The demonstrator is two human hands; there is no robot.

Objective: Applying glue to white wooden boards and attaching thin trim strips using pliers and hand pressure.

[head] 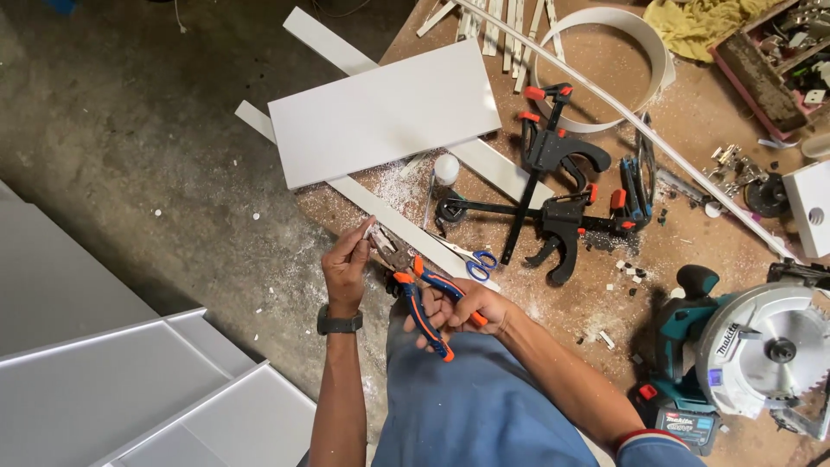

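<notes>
We look down on a dusty wooden workbench point(605, 285) from the head camera. The right hand point(458, 311) is closed around the blue-and-orange handles of a pair of pliers point(415, 290), whose metal nose points up and left, away from the body. The left hand point(347, 264), with a dark wristwatch point(339, 323) on its wrist, pinches its fingertips point(365, 229) at the pliers' nose; a small pale piece seems to sit between fingers and nose, though we cannot tell what it is or whether the nose bites it. The pliers are held in the air over the near left edge of the workbench.

Just right of the pliers lie blue-handled scissors point(471, 259) on a long white strip point(372, 203). Further right of the pliers, two black-and-orange bar clamps point(553, 186) lie crossed. Above the pliers, a flat white panel point(385, 108) rests across the bench edge, with a coil of white edge banding point(605, 65) beyond the clamps. Far right of the pliers sits a teal cordless circular saw point(743, 350). Left of the pliers, on the concrete floor point(147, 130), white panels point(130, 389) lie stacked.
</notes>
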